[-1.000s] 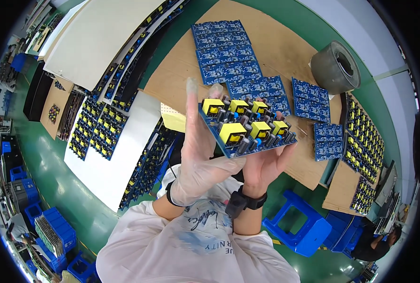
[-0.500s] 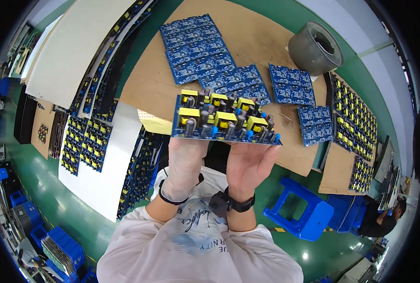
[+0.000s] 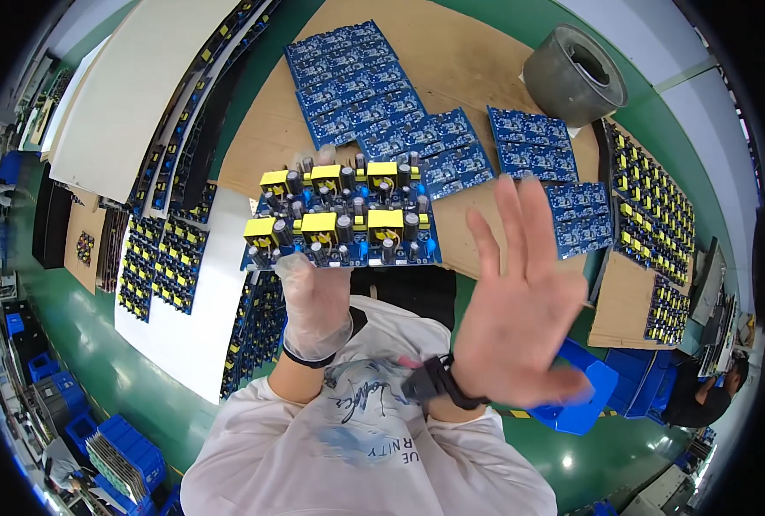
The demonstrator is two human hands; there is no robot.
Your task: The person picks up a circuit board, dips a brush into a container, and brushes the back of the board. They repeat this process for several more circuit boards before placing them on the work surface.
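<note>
The left hand (image 3: 315,303), in a thin clear glove, grasps the circuit board (image 3: 341,217) from below — grip closed on its near edge, board raised above the worktop (image 3: 451,64). The right hand (image 3: 520,301) is released — fingers spread, touching nothing, beside the board.

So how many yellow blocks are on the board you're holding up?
6. Three sit along the far row and three along the near row of the blue circuit board, held up by the gloved left hand. The bare right hand is off it, open. None look hidden.
</note>
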